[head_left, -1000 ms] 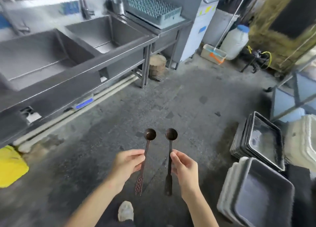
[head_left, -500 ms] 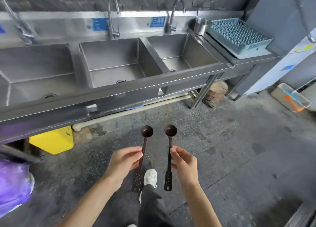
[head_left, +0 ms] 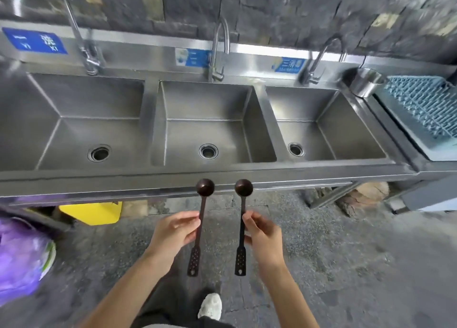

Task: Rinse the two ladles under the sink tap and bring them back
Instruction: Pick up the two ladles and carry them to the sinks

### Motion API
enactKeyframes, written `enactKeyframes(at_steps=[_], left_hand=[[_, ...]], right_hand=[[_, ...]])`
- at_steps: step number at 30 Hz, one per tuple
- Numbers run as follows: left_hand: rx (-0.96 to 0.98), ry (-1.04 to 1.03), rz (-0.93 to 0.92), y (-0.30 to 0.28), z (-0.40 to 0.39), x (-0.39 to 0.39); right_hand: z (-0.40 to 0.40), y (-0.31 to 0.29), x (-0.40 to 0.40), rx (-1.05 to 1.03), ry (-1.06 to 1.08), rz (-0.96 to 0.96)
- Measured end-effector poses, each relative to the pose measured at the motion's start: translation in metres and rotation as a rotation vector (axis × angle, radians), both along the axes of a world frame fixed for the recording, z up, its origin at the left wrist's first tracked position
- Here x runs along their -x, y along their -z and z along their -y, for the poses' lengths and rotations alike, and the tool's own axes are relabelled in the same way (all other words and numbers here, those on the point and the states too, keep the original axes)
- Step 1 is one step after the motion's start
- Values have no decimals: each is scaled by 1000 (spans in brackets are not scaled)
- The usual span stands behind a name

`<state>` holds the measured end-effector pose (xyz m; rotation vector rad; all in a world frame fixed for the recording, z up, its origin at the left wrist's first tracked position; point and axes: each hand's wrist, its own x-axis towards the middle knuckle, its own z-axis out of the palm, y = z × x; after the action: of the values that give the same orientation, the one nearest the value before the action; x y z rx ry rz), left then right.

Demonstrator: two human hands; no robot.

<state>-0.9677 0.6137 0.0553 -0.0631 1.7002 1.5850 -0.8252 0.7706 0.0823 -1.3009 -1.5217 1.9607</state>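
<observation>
Upright, each ladle is pinched mid-handle: left ladle [head_left: 200,219] by left hand [head_left: 174,232] fingers, right ladle [head_left: 241,219] by right hand [head_left: 265,238].

A yellow bin [head_left: 91,212] is sitting low to the left of your grip, at about the same height in the view. Further left and lower, a purple bag [head_left: 22,258] is lying blurred at the frame edge. Far up and to the right of your grip, a blue peg rack [head_left: 425,105] is resting on a counter, with a steel cup [head_left: 366,82] standing just beside its left corner. A wooden log [head_left: 363,196] is lying on the grey floor [head_left: 346,253] to your grip's right. Three blue signs [head_left: 193,57] are hanging high above it, below a dark stone wall [head_left: 272,11].
</observation>
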Motion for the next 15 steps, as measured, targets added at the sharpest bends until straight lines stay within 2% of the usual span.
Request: enactKeyframes(at_steps=[8, 15], left_hand=[[46, -98, -2, 8, -48, 113], [85, -118, 40, 31, -111, 238]], right_hand=[[-64, 13, 135, -5, -120, 48], [-119, 42, 273, 19, -127, 111]])
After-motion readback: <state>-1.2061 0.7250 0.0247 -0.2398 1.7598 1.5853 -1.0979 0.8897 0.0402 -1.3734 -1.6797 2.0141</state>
